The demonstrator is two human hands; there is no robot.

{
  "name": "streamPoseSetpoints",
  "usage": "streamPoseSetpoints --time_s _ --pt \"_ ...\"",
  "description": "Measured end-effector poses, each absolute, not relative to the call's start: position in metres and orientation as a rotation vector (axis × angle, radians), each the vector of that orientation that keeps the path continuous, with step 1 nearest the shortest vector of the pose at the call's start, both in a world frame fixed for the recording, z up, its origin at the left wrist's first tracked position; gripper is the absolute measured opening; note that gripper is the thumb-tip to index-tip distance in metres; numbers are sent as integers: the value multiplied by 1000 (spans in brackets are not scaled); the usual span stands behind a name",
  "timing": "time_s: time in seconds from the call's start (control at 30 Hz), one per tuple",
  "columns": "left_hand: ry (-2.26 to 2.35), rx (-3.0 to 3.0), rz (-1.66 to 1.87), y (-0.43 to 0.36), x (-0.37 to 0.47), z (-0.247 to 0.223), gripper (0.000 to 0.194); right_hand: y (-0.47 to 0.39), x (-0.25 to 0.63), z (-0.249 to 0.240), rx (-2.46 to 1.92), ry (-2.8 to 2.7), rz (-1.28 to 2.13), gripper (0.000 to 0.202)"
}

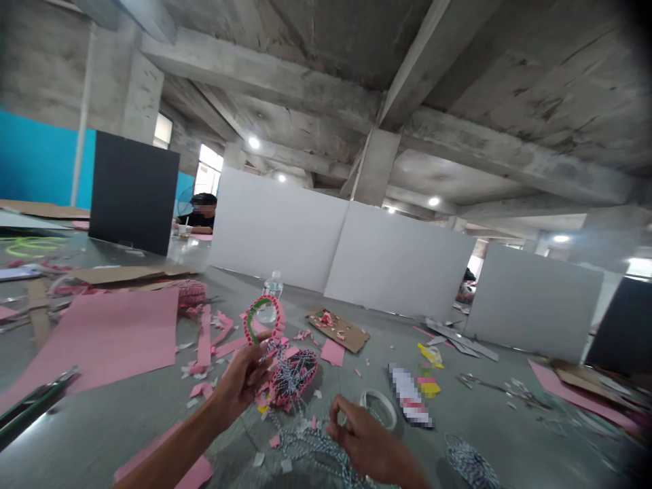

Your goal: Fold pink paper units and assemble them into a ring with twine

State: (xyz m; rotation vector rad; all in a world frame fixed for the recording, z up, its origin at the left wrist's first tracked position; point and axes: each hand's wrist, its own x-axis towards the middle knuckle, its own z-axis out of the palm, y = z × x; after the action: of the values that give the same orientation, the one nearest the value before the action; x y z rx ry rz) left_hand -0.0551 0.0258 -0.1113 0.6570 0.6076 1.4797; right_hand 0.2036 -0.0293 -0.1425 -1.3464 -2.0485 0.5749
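My left hand (243, 375) is closed on a pink ring with a green inner band (248, 320), held upright above the table. Below and beside it lies a pink rimmed piece (312, 372) laced across with blue-and-white cord (293, 375). My right hand (364, 435) hovers low over the table, with thumb and index finger curled together; whatever is between them is too small to make out. Loose blue-and-white cord (310, 441) lies tangled beside that hand. Just behind it rests a white tape roll (391, 409).
A clear bottle (274, 285) stands behind the ring. Pink sheets (127, 333), scraps and a cardboard piece (351, 334) litter the grey table. Green-handled scissors (38, 404) lie left, a cord bundle (471, 462) right. White panels (282, 224) line the back; a person (202, 214) sits beyond.
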Motion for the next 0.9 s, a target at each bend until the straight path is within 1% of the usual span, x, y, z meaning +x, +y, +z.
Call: streamPoseSetpoints --time_s 0.1,0.17,0.23,0.33,0.37,0.43,0.5,0.53,0.63,0.73,0.8,0.9 --pt "580 603 1516 30 -60 -109 22 -31 208 -131 -1249 -2189 748 23" --pt "552 597 1521 32 -62 -109 28 -33 212 -127 -1237 -2197 767 24" --pt "533 603 1526 35 -64 -111 37 -32 219 -131 -1336 -2159 718 17" --pt "504 616 1551 39 -68 -114 39 -24 233 -146 -1508 -2046 513 38" --pt "494 619 1563 40 -70 -115 38 -20 237 -151 -1506 -2011 475 40" --pt "479 628 1576 42 -71 -116 35 -12 243 -159 -1451 -1920 442 31" --pt "468 642 1566 42 -72 -115 33 -6 245 -161 -1394 -1859 474 10" --pt "462 649 1557 42 -72 -115 31 -3 245 -160 -1363 -1846 514 11" --pt "446 661 1545 40 -71 -112 30 2 244 -153 -1214 -1763 747 37" --pt "442 666 1552 39 -70 -110 30 6 246 -144 -1069 -1501 915 53" --pt "442 674 1549 38 -69 -111 30 9 249 -138 -1004 -1349 917 55" --pt "488 676 1523 38 -65 -115 31 11 252 -131 -810 -1038 1005 44"
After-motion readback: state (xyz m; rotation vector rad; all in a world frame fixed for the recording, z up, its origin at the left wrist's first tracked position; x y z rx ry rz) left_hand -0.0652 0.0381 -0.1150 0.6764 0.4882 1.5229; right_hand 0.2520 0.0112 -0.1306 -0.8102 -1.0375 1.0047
